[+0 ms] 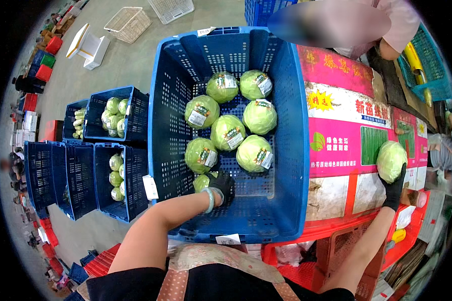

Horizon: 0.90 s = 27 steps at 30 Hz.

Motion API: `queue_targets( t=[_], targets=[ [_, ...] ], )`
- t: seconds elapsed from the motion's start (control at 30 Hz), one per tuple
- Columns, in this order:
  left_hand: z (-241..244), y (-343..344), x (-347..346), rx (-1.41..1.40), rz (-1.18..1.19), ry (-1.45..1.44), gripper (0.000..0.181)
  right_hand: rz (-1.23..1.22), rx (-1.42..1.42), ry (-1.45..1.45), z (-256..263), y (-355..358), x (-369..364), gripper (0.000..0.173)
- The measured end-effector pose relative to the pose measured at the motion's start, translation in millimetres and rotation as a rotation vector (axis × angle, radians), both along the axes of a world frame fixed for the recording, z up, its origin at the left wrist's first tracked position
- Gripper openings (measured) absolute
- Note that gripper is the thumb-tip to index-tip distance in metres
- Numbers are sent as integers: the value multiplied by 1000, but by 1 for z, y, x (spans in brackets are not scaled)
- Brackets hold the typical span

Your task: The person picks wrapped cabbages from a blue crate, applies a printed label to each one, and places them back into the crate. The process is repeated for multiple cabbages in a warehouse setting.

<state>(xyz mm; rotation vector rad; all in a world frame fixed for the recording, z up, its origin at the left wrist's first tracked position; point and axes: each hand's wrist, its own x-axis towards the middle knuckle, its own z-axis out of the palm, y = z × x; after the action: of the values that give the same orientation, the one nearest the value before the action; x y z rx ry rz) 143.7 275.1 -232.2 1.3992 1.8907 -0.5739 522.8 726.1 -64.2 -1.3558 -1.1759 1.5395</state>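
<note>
A large blue plastic crate (pixel 228 225) with perforated walls stands before me. Inside lie several wrapped green cabbages with labels, one of them at the centre (pixel 228 132). My left hand (pixel 223 186), in a black glove, reaches into the near left part of the crate. Its fingers are around a cabbage (pixel 200 183) that is partly hidden by the hand. Out to the right, my gloved right hand (pixel 394 190) grips another cabbage (pixel 391 161) from its near side, over a pink and white printed cardboard surface (pixel 335 128). I see no label on that cabbage.
Several blue crates stand on the floor at left, one holding cabbages (pixel 116 177). A white basket (pixel 129 24) and a foam box (pixel 96 52) lie farther off. A co-worker's arm (pixel 391 49) is at upper right, near a teal basket (pixel 435 82). A red crate (pixel 410 240) is at lower right.
</note>
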Motion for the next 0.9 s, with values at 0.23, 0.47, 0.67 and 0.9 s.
queue_targets(
  t=[0.23,0.47,0.67,0.9],
  targets=[
    [7,-5,-18,191,-122,-62,56,-58,-13,64,7,-10,-6,60],
    [-15,-18,-32,156,-352,-100,58,-165,-144,281,8,-22,-18,62],
    [55,45,-24,641,59,-277,52,-164,-40,439,8,-54,-28,63],
    [152,120,-46,770,835,-1176,38,60,268,397,60,-93,-72,69]
  ],
)
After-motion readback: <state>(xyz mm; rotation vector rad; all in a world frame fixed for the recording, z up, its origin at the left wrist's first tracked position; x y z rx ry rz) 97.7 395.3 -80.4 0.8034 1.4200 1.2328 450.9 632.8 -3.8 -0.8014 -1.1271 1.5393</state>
